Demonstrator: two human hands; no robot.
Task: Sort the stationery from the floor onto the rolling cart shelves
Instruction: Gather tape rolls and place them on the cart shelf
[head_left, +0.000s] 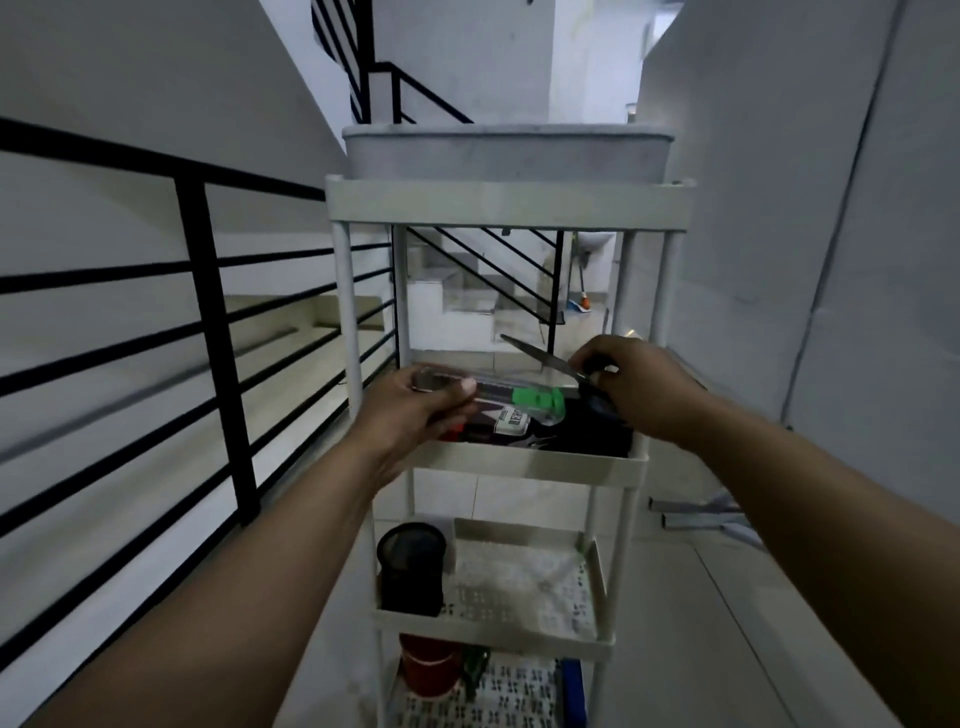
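White rolling cart straight ahead, four tiers. Top tier at the far reach, well above both hands, bearing a pale grey tub. Second tier directly under the hands, holding a dark jumble: a small box with a white label below the left hand, black items beneath the right hand, too dim to tell apart. Third tier below the forearms, perforated, carrying a black mesh cup on the left-hand side. Bottom tier nearest, with a red round container, something green just beside it, possibly a blue item on the right-hand side. Pale tiled floor underneath.
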